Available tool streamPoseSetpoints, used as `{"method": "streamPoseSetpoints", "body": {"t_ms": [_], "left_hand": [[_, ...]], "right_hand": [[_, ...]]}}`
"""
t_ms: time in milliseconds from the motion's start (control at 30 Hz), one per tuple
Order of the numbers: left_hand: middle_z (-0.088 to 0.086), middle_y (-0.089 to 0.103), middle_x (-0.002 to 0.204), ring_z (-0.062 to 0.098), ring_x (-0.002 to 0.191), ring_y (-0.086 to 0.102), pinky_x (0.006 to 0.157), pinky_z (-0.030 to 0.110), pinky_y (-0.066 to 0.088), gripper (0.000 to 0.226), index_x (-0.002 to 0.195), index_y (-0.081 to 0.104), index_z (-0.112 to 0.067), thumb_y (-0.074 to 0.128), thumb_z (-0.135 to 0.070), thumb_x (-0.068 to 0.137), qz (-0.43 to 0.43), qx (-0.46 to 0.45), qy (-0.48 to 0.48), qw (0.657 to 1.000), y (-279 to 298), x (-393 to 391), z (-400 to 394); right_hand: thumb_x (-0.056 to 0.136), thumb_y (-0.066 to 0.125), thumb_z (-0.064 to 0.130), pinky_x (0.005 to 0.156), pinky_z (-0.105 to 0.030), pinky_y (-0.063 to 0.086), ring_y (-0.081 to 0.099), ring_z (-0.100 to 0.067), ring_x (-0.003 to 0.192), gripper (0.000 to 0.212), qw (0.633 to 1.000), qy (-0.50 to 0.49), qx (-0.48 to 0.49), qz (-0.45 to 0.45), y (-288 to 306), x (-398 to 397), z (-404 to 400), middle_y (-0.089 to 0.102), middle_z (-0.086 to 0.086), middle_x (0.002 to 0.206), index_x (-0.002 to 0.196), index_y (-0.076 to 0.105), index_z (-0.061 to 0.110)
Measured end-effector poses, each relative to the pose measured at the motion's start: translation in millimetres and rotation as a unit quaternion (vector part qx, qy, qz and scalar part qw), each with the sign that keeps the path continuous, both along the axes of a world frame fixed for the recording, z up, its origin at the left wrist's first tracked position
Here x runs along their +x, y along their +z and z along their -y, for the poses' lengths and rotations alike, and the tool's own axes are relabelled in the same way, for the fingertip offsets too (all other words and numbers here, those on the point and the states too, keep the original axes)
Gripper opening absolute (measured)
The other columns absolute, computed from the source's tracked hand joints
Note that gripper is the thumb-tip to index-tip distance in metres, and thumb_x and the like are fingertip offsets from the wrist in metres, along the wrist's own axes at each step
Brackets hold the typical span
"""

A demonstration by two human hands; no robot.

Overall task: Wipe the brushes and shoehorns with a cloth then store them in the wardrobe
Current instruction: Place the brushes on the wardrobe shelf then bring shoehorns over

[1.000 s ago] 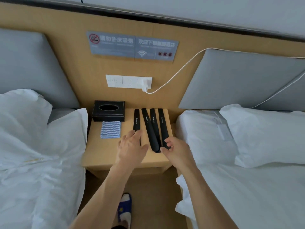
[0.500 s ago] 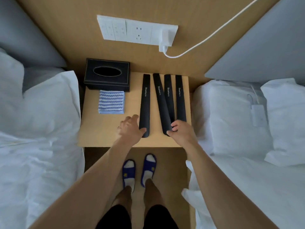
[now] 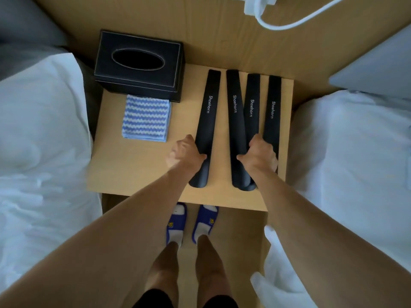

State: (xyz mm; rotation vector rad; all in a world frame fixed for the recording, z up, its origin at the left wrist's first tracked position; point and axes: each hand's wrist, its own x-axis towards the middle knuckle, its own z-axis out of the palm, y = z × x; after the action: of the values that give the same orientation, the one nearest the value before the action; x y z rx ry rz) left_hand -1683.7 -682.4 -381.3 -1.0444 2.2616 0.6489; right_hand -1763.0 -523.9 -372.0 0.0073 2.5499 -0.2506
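- I see two beds with white bedding, the left bed (image 3: 40, 134) and the right bed (image 3: 355, 156), flanking a wooden worktop (image 3: 124, 170).
- A black tissue box (image 3: 138, 67) stands at the worktop's far left corner, touching the headboard panel.
- Four black shoehorns lie lengthwise on the worktop's right half: the leftmost shoehorn (image 3: 208, 112) apart, the second shoehorn (image 3: 235, 116) and third shoehorn (image 3: 251, 107) overlapping at their near ends, the rightmost shoehorn (image 3: 273, 112) just beside them.
- The blue-and-white cloth (image 3: 146, 118) lies folded just in front of the tissue box.
- My left hand (image 3: 185, 153) has its grip curled on the leftmost shoehorn's near part.
- My right hand (image 3: 259, 155) has its grip clenched over the three right shoehorns; which ones it grasps I cannot tell.
- A white cable (image 3: 289, 23) hangs from a plug above.
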Motion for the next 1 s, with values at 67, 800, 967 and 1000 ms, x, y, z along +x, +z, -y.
{"method": "streamPoseSetpoints", "body": {"t_ms": [67, 800, 967, 1000], "left_hand": [[0.006, 0.056, 0.099, 0.024, 0.083, 0.052, 0.069, 0.034, 0.045, 0.040, 0.113, 0.053, -0.014, 0.071, -0.040, 0.087, -0.002, -0.016, -0.006, 1.000, -5.2, -5.0, -0.5], [0.003, 0.067, 0.094, 0.021, 0.085, 0.065, 0.070, 0.032, 0.055, 0.018, 0.102, 0.065, -0.019, 0.073, -0.023, 0.086, -0.067, 0.025, -0.003, 0.997, 116.4, 83.0, -1.5], [0.004, 0.069, 0.095, 0.023, 0.087, 0.066, 0.077, 0.038, 0.057, 0.018, 0.105, 0.063, -0.019, 0.068, -0.026, 0.089, -0.128, -0.010, -0.044, 0.991, 154.1, 106.9, 14.6], [0.005, 0.069, 0.097, 0.025, 0.090, 0.065, 0.077, 0.038, 0.057, 0.020, 0.106, 0.062, -0.019, 0.067, -0.028, 0.090, -0.142, -0.021, -0.052, 0.988, 163.2, 109.4, 19.5]], "right_hand": [[0.083, 0.082, 0.029, 0.067, -0.035, 0.047, 0.066, -0.031, 0.096, 0.044, 1.000, 0.003, 0.005, -0.001, -4.0, -5.1, 2.5, 0.065, -0.009, 0.105, 0.114, 0.054, 0.015], [0.086, 0.078, 0.024, 0.076, -0.040, 0.062, 0.068, -0.019, 0.084, 0.018, 0.990, 0.059, -0.086, 0.090, 102.3, 72.6, -31.6, 0.066, 0.000, 0.089, 0.088, 0.060, 0.025], [0.087, 0.076, 0.023, 0.070, -0.027, 0.052, 0.066, -0.014, 0.088, 0.018, 0.987, 0.069, -0.146, 0.006, 145.3, 104.7, -17.7, 0.065, 0.006, 0.092, 0.095, 0.060, 0.026], [0.088, 0.075, 0.022, 0.069, -0.025, 0.050, 0.066, -0.014, 0.090, 0.018, 0.985, 0.065, -0.161, -0.013, 155.1, 108.8, -13.2, 0.066, 0.006, 0.094, 0.099, 0.061, 0.024]]}}
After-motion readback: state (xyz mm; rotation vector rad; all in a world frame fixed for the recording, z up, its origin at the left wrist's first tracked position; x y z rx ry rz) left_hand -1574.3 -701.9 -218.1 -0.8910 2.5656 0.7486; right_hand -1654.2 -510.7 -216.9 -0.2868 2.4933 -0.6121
